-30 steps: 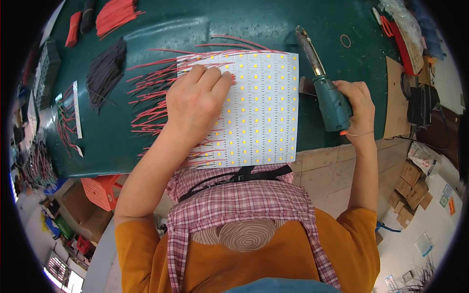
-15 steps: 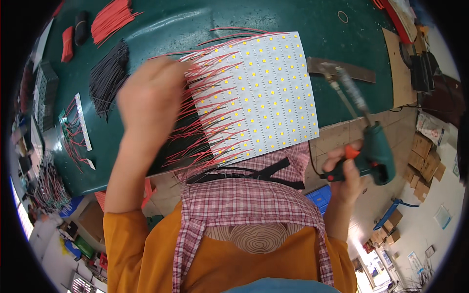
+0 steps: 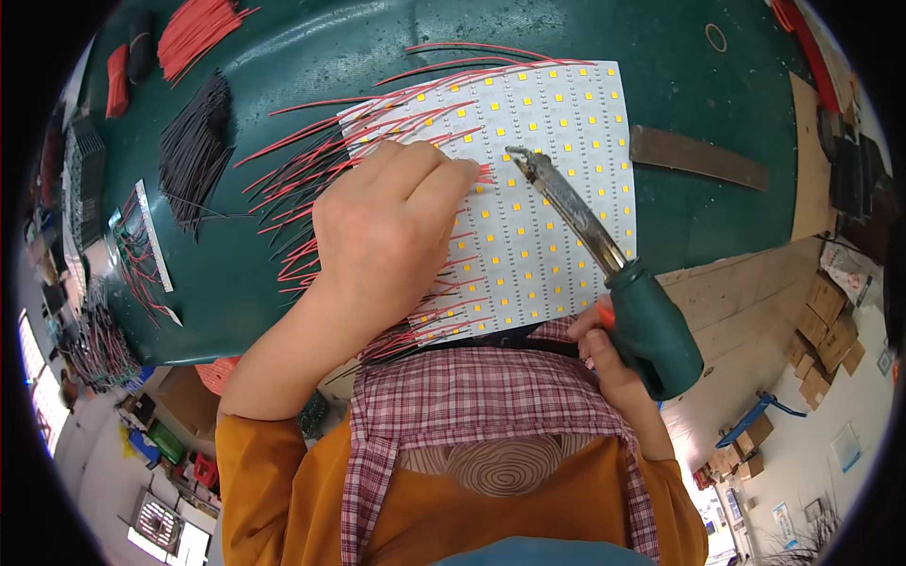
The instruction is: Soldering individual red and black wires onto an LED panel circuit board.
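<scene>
My left hand (image 3: 382,222) reaches over the white LED panel (image 3: 557,217), its thumb and forefinger pinched together beside red wire ends at the middle. What lies between the fingertips is hidden. Rows of thin red and black wires (image 3: 293,189) run from the panel's left half out past its edge, partly under this hand. Held in my right hand (image 3: 613,363) at the panel's near right corner is a green soldering gun (image 3: 656,325). Its long metal barrel slants up and left over the panel, with the dark tip close to my left fingertips; whether it touches the panel, I cannot tell.
A bundle of black wires (image 3: 196,151) lies left of the panel, with red wires (image 3: 198,38) behind it. A flat metal bar (image 3: 698,158) rests right of the panel. Farther left are a narrow LED strip (image 3: 156,236) with wires and a tangled wire heap (image 3: 94,344).
My left hand has moved right, from the wires' left side onto the panel's middle. The soldering gun has swung left, bringing its tip from beyond the right edge to over the panel.
</scene>
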The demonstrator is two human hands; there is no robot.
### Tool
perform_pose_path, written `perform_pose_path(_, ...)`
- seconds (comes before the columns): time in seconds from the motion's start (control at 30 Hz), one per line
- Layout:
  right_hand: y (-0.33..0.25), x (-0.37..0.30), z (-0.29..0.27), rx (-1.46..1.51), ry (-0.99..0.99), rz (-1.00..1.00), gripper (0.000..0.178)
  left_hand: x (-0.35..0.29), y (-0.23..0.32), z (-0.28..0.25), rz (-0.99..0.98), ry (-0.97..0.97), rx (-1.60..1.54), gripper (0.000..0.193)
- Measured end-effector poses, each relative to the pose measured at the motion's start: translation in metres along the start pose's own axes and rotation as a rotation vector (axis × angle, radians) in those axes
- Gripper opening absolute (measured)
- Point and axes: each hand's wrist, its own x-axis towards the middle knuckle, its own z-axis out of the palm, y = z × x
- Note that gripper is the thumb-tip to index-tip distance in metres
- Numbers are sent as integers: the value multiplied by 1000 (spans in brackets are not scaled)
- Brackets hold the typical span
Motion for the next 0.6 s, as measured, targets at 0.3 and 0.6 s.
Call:
perform_pose_path(0.3,-19,12,-6,-439,-80,-57,11,2,-6,8,78,13,82,28)
perform_pose_path(0.6,-20,12,-6,-494,-113,-25,10,3,-3,7,55,-4,117,29)
